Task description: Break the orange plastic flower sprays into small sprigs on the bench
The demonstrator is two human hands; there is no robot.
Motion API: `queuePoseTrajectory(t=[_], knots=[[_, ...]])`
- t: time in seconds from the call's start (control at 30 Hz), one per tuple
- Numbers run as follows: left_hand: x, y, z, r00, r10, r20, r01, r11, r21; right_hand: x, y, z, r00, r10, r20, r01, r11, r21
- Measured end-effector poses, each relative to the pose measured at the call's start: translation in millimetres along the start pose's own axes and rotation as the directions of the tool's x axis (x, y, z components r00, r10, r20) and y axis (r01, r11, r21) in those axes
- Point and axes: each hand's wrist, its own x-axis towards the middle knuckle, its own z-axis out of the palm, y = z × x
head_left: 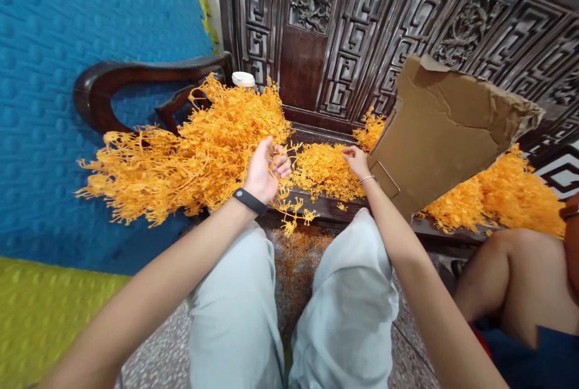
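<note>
Fingers of the left hand [263,177] were curled round a thin orange sprig [296,203], its spidery, branching tips dangling over the front edge of the bench [305,66]. Those of the right hand [359,163] bent inward at the right edge of a low, crumbly pile [325,166]; I could not tell whether they gripped a piece. On the left bulged a bushy, wiry heap [235,142], half hiding a white tub [243,79] against the dark, polished fretwork. Creased brown cardboard [452,117], ragged along its top, slanted up beside the right hand, blocking part of another heap near a second person's knee [511,262].
</note>
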Motion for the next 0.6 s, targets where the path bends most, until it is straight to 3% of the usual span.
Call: queuePoseTrajectory(t=[0.1,0.13,0.17,0.2,0.27,0.3,0.33,0.37,0.6], knots=[[0.1,-0.2,0.8,1.0,0.009,0.024,-0.009,1.0,-0.005,-12.5,-24.6,-0.3,0.992,-0.012,0.128,-0.001,0.995,0.097],[0.1,-0.3,1.1,0.999,0.017,0.032,-0.017,1.0,-0.009,-18.9,-34.4,-1.0,0.974,-0.033,0.223,-0.002,0.988,0.156],[0.2,-0.4,1.5,0.999,0.024,0.037,-0.024,1.0,-0.014,-26.3,-44.7,-1.9,0.924,-0.075,0.375,-0.022,0.969,0.246],[0.3,-0.5,1.7,0.999,0.031,0.04,-0.03,0.999,-0.018,-34.2,-55.0,-2.8,0.832,-0.133,0.539,-0.063,0.942,0.33],[0.7,-0.6,2.0,0.998,0.044,0.042,-0.043,0.999,-0.017,-50.0,-74.6,-3.6,0.574,-0.235,0.784,-0.2,0.889,0.413],[0.9,-0.5,1.9,0.998,0.052,0.043,-0.051,0.999,-0.012,-57.2,-83.3,-3.4,0.484,-0.263,0.835,-0.257,0.869,0.422],[1.1,-0.5,1.7,0.997,0.061,0.044,-0.061,0.998,-0.006,-63.5,-91.0,-2.7,0.433,-0.282,0.856,-0.296,0.853,0.43],[1.3,-0.4,1.3,0.996,0.072,0.043,-0.072,0.997,-0.002,-68.7,-97.5,-1.8,0.415,-0.295,0.86,-0.321,0.837,0.442],[0.2,0.6,-0.2,0.994,0.109,0.029,-0.109,0.994,-0.001,-83.1,-114.4,2.3,0.462,-0.349,0.815,-0.306,0.8,0.516]])
